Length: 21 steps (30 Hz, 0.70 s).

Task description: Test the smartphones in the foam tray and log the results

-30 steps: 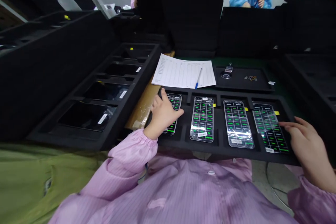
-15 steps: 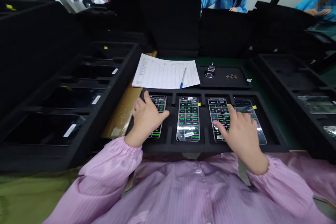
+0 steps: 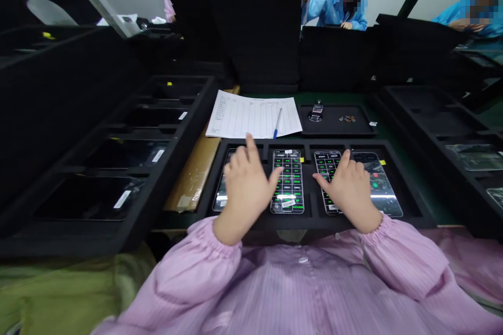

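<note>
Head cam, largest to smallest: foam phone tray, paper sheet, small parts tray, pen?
1. Foam phone tray
2. Paper sheet and small parts tray: these look about alike, so I won't rank them
3. Pen

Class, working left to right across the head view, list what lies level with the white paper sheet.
Black foam tray with phone-shaped slots, white printed paper form, shallow black tray holding small metal parts, second black foam tray with slots.
</note>
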Available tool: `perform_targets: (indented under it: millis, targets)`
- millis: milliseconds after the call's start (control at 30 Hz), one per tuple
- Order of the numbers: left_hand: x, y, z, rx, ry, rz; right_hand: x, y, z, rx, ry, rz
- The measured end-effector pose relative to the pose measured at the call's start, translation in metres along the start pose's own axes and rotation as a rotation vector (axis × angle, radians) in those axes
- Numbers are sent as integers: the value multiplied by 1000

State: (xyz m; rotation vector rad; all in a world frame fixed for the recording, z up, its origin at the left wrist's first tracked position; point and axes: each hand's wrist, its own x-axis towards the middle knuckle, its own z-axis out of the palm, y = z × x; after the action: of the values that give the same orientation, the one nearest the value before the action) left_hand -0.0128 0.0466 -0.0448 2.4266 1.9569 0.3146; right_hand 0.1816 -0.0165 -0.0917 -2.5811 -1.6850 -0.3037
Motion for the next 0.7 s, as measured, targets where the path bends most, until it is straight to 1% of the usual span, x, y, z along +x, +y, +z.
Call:
perform_targets:
  millis: [100, 167, 233, 367, 533, 700]
  targets:
    - [-1, 40, 0, 17, -184, 62, 0, -1, 1, 25, 18, 11]
    - [5, 59, 7, 54, -246, 67, 0, -1, 2, 38, 30, 18]
    - [12, 69, 15, 95, -269, 42, 1, -2, 2, 52, 29, 25]
    - [19, 73, 26, 154, -269, -6, 1, -4, -2, 76, -12, 40]
    - [19, 72, 30, 153, -215, -2, 3, -7, -7, 88, -57, 50]
    - [20, 71, 32, 176, -217, 30, 4, -9, -8, 73, -76, 64]
